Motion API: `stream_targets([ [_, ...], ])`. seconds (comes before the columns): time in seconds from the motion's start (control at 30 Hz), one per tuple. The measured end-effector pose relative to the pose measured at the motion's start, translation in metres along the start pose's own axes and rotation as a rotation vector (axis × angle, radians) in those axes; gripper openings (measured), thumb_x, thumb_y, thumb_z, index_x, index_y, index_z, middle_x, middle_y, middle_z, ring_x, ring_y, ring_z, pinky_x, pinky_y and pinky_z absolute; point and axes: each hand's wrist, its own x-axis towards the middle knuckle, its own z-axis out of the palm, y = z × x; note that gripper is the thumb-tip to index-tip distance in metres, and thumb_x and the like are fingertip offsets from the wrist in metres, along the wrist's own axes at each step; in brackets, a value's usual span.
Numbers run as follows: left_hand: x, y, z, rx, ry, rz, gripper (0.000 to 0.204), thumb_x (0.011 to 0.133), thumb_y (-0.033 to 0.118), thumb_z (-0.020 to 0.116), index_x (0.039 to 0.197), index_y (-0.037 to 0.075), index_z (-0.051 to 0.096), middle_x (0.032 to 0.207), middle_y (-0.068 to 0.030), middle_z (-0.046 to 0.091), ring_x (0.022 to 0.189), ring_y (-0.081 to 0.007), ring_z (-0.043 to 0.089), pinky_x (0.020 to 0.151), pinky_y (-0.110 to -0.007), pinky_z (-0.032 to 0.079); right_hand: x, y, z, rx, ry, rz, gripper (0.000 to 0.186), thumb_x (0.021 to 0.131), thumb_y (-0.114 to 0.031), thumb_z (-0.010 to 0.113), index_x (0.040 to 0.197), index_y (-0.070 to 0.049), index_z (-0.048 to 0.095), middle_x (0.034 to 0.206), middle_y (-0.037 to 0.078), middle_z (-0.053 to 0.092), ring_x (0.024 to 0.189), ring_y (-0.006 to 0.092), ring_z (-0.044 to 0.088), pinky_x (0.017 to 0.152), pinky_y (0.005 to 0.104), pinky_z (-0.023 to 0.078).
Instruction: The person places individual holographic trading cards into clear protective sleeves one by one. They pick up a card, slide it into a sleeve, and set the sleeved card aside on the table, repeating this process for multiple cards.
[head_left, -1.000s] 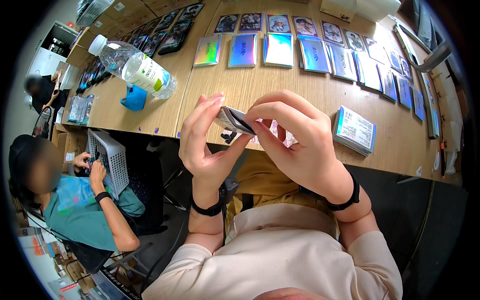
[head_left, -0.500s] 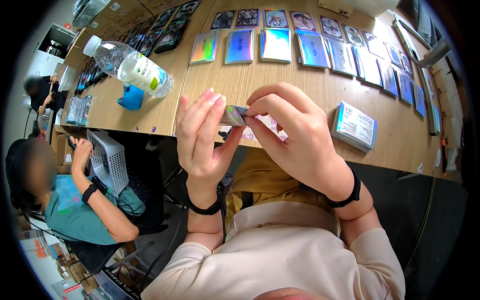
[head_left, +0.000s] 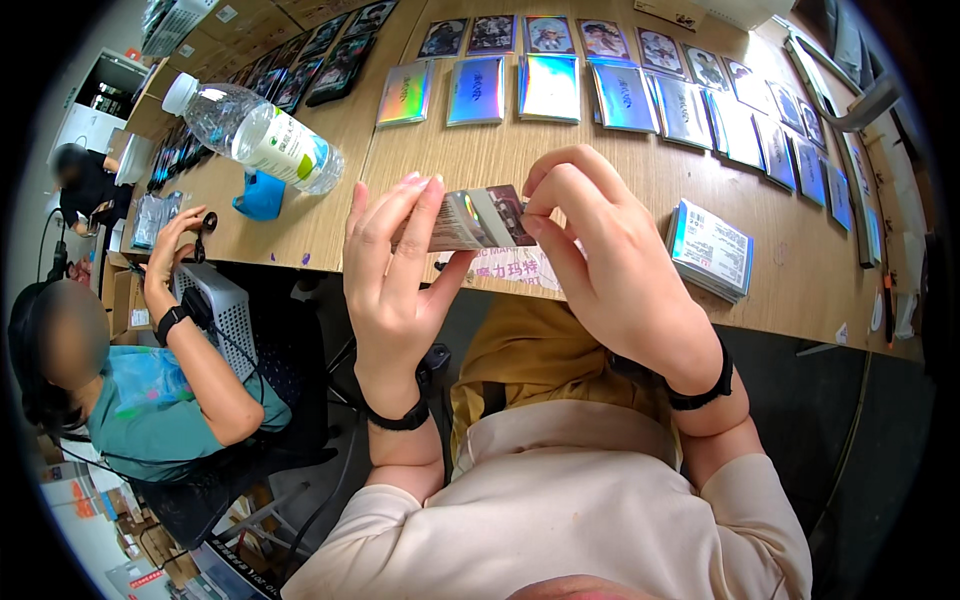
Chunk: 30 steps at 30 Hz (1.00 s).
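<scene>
Over the table's near edge, my left hand [head_left: 392,280] grips a small stack of cards [head_left: 462,222] with shiny, pale and dark printed faces, its fingers around the left part. My right hand [head_left: 600,250] has thumb and forefinger closed on the stack's right end, at a dark pictured card [head_left: 508,210]. Beneath my hands lies a white sheet with pink print [head_left: 515,268]. Right of my right hand sits a pile of card packs [head_left: 712,248] with white backs and blue shiny edges.
Across the back lie rows of holographic packs [head_left: 476,92] and picture cards [head_left: 550,35]. A plastic bottle [head_left: 255,135] lies by a blue object [head_left: 260,195], near dark packs [head_left: 300,60]. A co-worker [head_left: 170,390] sits left beside a white basket [head_left: 225,320]; another person [head_left: 85,185] is farther back.
My left hand has moved left and my right fingers have risen, so more of the stack's pictured face shows between them. The co-worker's hand has lifted to the table's edge.
</scene>
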Motion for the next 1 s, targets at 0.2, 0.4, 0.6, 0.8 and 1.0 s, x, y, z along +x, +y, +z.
stream_targets([
  [0.2,0.0,0.003,-0.003,0.005,0.007,-0.05,0.067,0.061,0.005,0.086,0.124,0.002,0.063,0.115,-0.0125,0.061,0.107,-0.0313,0.061,0.096,-0.045,0.048,0.001,0.006,0.001,0.239,0.075,0.063,0.008,0.088,0.002,0.062,0.092,0.002,0.055,0.088,0.014,0.062,0.077,0.0254,0.064,0.064,0.0316,0.052],
  [0.4,-0.001,0.005,-0.003,-0.014,-0.004,-0.09,0.068,0.062,0.007,0.087,0.125,0.003,0.062,0.116,-0.0119,0.06,0.105,-0.0312,0.06,0.088,-0.04,0.05,-0.002,0.01,0.006,0.441,0.047,0.213,0.008,0.09,0.0,0.063,0.092,0.003,0.056,0.084,0.013,0.067,0.078,0.0191,0.07,0.067,0.0287,0.055],
  [0.6,-0.001,0.004,-0.001,-0.002,0.003,-0.087,0.069,0.063,0.007,0.087,0.126,0.003,0.062,0.116,-0.0127,0.06,0.104,-0.0304,0.061,0.087,-0.038,0.05,-0.003,0.011,0.009,0.675,0.087,0.311,0.008,0.095,0.002,0.056,0.094,0.005,0.049,0.084,0.013,0.067,0.082,0.015,0.07,0.07,0.0281,0.057],
  [0.8,-0.005,0.005,0.002,-0.015,0.02,-0.15,0.071,0.065,0.012,0.084,0.13,0.004,0.058,0.116,-0.0109,0.059,0.101,-0.0295,0.06,0.094,-0.045,0.049,-0.003,0.01,0.013,0.789,0.115,0.364,0.009,0.097,-0.001,0.054,0.096,0.005,0.048,0.085,0.012,0.066,0.082,0.0143,0.069,0.069,0.0268,0.058],
  [1.0,-0.005,0.006,0.003,-0.032,-0.091,-0.06,0.069,0.068,0.01,0.084,0.132,0.014,0.058,0.123,-0.0143,0.055,0.101,-0.0302,0.062,0.082,-0.038,0.053,-0.002,0.007,0.011,0.684,0.134,0.334,0.009,0.096,-0.001,0.055,0.096,0.005,0.048,0.081,0.013,0.067,0.077,0.0148,0.07,0.065,0.0273,0.058],
])
